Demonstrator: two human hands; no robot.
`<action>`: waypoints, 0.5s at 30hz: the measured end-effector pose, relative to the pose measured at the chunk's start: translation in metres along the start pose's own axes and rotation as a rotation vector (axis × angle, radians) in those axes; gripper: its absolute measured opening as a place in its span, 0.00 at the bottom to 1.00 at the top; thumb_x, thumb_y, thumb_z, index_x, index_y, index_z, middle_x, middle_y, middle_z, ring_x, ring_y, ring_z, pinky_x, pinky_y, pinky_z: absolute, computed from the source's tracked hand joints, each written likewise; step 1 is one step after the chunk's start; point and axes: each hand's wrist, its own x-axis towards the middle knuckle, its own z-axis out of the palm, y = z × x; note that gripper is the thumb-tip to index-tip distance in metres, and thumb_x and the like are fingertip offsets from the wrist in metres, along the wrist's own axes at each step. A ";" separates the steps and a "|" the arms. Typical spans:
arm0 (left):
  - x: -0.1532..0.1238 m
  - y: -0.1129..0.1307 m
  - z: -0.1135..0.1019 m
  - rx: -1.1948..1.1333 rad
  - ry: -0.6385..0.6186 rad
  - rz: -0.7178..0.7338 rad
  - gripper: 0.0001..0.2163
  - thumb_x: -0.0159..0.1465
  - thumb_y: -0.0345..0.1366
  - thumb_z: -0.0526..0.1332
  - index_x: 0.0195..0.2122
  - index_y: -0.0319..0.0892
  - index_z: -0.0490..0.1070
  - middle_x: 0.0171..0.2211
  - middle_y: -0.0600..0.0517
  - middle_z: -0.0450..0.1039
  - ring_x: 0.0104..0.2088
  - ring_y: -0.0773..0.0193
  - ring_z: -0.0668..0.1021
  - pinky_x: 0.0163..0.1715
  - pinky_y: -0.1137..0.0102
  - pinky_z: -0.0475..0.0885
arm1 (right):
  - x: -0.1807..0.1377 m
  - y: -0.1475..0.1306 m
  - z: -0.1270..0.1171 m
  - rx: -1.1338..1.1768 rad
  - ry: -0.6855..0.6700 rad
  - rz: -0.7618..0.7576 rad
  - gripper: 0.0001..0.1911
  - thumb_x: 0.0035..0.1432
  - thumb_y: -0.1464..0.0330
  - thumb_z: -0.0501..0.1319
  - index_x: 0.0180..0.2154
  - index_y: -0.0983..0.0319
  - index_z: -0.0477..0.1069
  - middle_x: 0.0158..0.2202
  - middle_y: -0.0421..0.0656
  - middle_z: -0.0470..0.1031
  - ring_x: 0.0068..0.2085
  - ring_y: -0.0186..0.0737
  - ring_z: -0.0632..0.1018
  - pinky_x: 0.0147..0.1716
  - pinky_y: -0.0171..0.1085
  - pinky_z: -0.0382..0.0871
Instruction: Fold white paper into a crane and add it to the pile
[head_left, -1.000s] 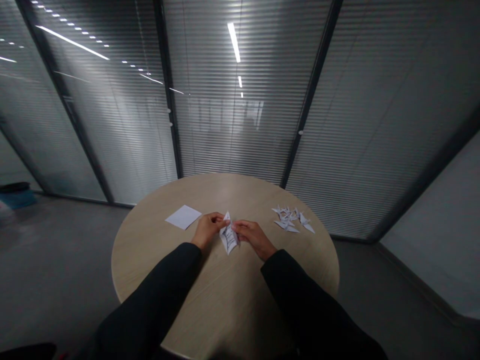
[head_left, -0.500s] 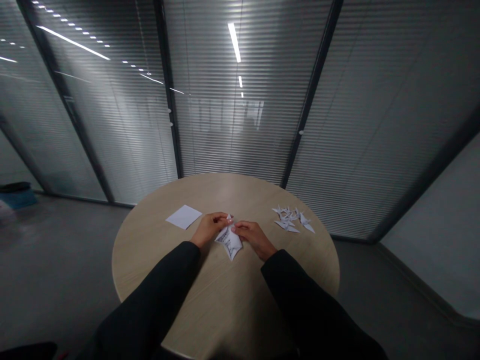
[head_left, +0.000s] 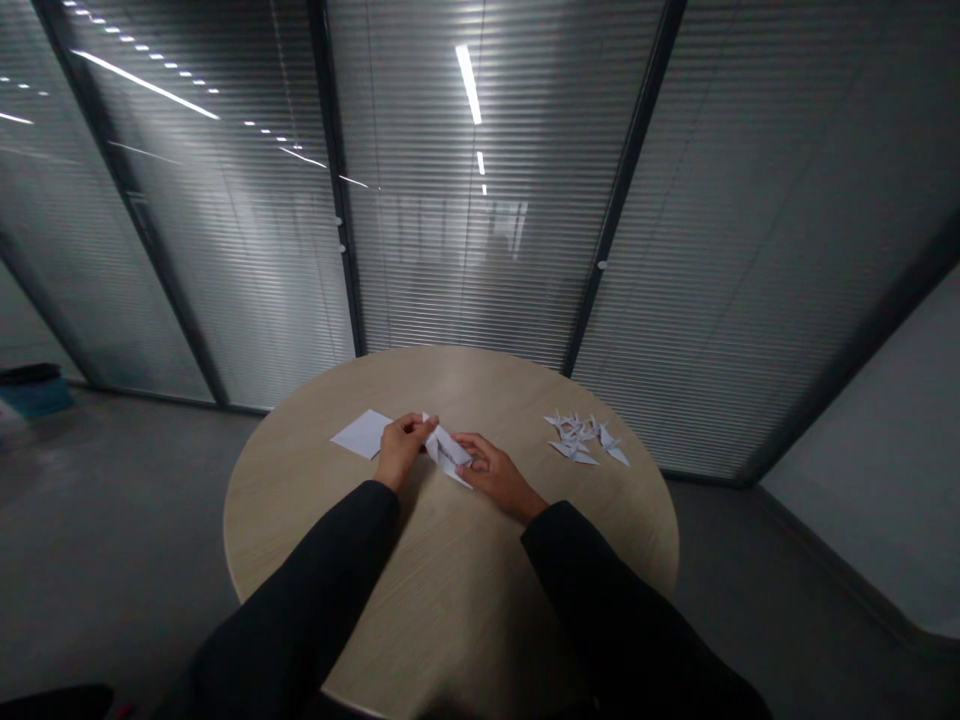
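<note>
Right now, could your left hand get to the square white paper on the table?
Probably yes. The left hand is right beside the square white paper, and nothing stands between them. But it is gripping the folded paper, so it would probably need to let go first.

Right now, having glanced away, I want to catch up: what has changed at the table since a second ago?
The folded white paper has turned from upright to lying sideways and shifted left, held at one end by the left hand, which moved left over a corner of the white paper square. The right hand stayed near the paper's other end. The square and the paper cranes on the round wooden table have not moved.
</note>
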 end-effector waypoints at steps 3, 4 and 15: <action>-0.001 -0.001 0.000 -0.003 0.011 -0.014 0.19 0.45 0.50 0.68 0.24 0.38 0.69 0.19 0.56 0.66 0.20 0.69 0.69 0.21 0.73 0.65 | 0.001 0.001 0.000 -0.003 0.021 -0.023 0.21 0.51 0.69 0.60 0.49 0.58 0.68 0.50 0.46 0.73 0.52 0.43 0.73 0.48 0.41 0.68; -0.001 0.000 0.000 -0.005 0.007 -0.018 0.19 0.46 0.50 0.68 0.24 0.39 0.68 0.19 0.56 0.66 0.20 0.70 0.69 0.21 0.74 0.64 | 0.001 0.001 0.000 -0.025 0.040 -0.030 0.21 0.51 0.70 0.59 0.49 0.58 0.68 0.49 0.46 0.73 0.51 0.43 0.73 0.48 0.42 0.67; -0.015 0.008 0.009 0.049 -0.264 -0.150 0.16 0.43 0.45 0.70 0.27 0.38 0.72 0.22 0.53 0.69 0.23 0.67 0.71 0.21 0.73 0.65 | -0.002 -0.005 -0.005 -0.370 0.212 -0.133 0.14 0.53 0.73 0.54 0.41 0.57 0.72 0.40 0.42 0.77 0.42 0.43 0.76 0.44 0.40 0.67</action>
